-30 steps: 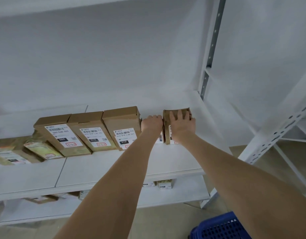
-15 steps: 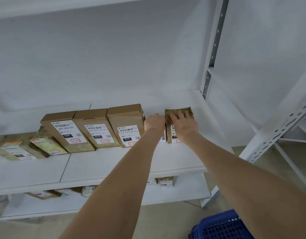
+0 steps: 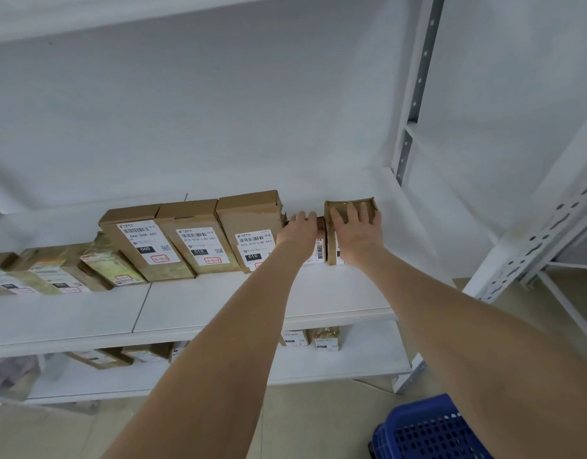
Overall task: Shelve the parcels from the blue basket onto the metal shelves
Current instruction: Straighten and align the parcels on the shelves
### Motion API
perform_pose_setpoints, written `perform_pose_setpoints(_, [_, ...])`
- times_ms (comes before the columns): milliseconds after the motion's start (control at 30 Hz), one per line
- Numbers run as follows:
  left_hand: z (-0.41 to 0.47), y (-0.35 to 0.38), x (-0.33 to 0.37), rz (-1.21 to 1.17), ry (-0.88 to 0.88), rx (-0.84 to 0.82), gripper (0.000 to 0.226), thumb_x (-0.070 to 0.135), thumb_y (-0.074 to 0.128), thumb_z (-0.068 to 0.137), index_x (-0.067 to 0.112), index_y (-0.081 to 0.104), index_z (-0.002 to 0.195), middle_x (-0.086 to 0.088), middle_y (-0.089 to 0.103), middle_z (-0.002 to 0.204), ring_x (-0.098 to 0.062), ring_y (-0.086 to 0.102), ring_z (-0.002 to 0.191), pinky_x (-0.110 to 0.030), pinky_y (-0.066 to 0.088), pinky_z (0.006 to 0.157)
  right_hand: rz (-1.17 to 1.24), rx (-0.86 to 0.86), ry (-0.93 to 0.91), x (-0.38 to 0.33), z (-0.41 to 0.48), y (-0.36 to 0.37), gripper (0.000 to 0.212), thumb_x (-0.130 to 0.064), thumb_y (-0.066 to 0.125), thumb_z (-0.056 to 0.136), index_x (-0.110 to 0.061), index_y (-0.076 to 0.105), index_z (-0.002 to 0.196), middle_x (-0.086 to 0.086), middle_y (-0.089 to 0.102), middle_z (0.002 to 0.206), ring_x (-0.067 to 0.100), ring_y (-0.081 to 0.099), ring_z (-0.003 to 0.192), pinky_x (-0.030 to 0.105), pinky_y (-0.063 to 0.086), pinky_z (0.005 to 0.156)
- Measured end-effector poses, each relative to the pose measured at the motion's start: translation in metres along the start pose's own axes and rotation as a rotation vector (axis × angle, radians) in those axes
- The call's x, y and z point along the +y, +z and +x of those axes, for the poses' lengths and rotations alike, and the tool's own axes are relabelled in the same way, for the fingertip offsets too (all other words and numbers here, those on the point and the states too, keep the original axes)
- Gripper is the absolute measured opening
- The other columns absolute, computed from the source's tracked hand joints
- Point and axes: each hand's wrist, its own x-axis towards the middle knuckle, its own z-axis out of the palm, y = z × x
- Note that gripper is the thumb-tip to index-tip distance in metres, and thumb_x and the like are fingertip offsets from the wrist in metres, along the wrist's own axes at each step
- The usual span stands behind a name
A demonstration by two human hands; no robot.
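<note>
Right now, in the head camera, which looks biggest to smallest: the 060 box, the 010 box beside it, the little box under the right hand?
1. 060 box and 010 box: look alike, so tied.
2. Little box, partly covered by the right hand: smallest.

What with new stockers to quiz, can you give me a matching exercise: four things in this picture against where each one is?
Things:
1 blue basket
2 box labelled 060
3 right hand
4 small gold-topped parcel

Places:
A on the lower shelf
B on the floor
C pressed on the row's rightmost parcel
D beside a box labelled 010

Pairs: 1-B, 2-D, 3-C, 4-A
</note>
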Motion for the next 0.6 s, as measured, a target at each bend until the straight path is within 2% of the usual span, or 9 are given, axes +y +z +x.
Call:
perform_pose_setpoints(100, [-0.018,-0.002,-0.001,-0.001,-0.010,0.031,0.062,-0.008,0.051,0.086,0.009,0.030,0.141,-0.010,0.037,0.137,-0.027,0.043,0.126,-0.040,0.048,0.089,0.033,0.020,-0.003,-0.008,-0.009,0.001,0.097,-0.024,0.068,0.084,-0.022,0.001,0.154,0.014,-0.001,0.160,0.038,-0.003,0.147,0.058,0.002,0.117])
perform_pose_setpoints(267, [-0.061,0.003,-0.007,0.026,-0.044,0.119,0.058,-0.006,0.053,0.085,0.010,0.035,0.138,-0.008,0.042,0.134,-0.028,0.051,0.117,-0.038,0.049,0.080,0.060,0.098,-0.038,-0.021,-0.035,0.010,0.088,-0.015,0.064,0.086,-0.020,0.007,0.153,0.012,0.001,0.160,0.037,0.000,0.148,0.056,0.007,0.117])
perform_pose_setpoints(367, [-0.088,0.009,-0.018,0.111,-0.112,0.091,0.059,-0.005,0.055,0.085,0.006,0.033,0.139,-0.010,0.039,0.134,-0.025,0.045,0.120,-0.036,0.049,0.084,0.082,0.063,-0.037,-0.028,-0.057,0.013,0.091,-0.005,0.062,0.085,-0.018,0.003,0.154,0.013,-0.003,0.160,0.038,-0.005,0.147,0.056,0.007,0.118])
perform_pose_setpoints(467, [-0.110,0.012,-0.032,0.132,-0.144,0.039,0.057,-0.003,0.053,0.087,0.007,0.033,0.139,-0.012,0.036,0.137,-0.027,0.041,0.124,-0.037,0.049,0.090,0.073,0.062,-0.047,-0.040,-0.076,0.015,0.095,-0.007,0.062,0.086,-0.016,-0.002,0.154,0.016,-0.005,0.160,0.039,-0.005,0.147,0.056,0.008,0.118])
perform_pose_setpoints(600, [-0.131,0.012,-0.051,0.106,-0.154,0.003,0.057,-0.001,0.050,0.089,0.007,0.031,0.142,-0.011,0.032,0.142,-0.028,0.037,0.131,-0.039,0.047,0.093,0.051,0.071,-0.062,-0.062,-0.102,0.010,0.091,-0.010,0.063,0.087,-0.017,0.003,0.154,0.017,-0.009,0.160,0.039,-0.008,0.147,0.055,0.008,0.118])
